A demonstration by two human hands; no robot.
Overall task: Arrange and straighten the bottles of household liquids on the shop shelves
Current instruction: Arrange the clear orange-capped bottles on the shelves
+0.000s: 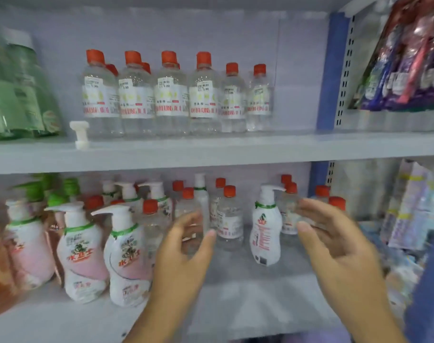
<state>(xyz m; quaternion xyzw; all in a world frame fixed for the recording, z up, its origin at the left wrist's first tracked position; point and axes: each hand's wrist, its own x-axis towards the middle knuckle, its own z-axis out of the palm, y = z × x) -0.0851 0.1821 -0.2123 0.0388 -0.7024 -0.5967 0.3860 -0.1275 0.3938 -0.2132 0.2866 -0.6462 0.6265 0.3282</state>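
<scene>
Clear red-capped bottles [172, 95] on the upper shelf [211, 154] carry price stickers reading 5.00; their red label lettering is too blurred to read. On the lower shelf [248, 305], the left hand [183, 253] curls loosely around a clear bottle [188, 219], whether touching I cannot tell. The right hand [334, 241] hovers with fingers spread, holding nothing, beside a white pump bottle [266, 226].

In front of me the clear bottles [101, 95] wear red caps and white labels with red lettering. The pump bottles [81, 253] are white and pink with green neck bands. Green bottles [20, 95] stand far left on the pale grey upper shelf [211, 154]. The shelf upright [331, 70] is blue. The packets [409, 63] are purple, red and silvery.
</scene>
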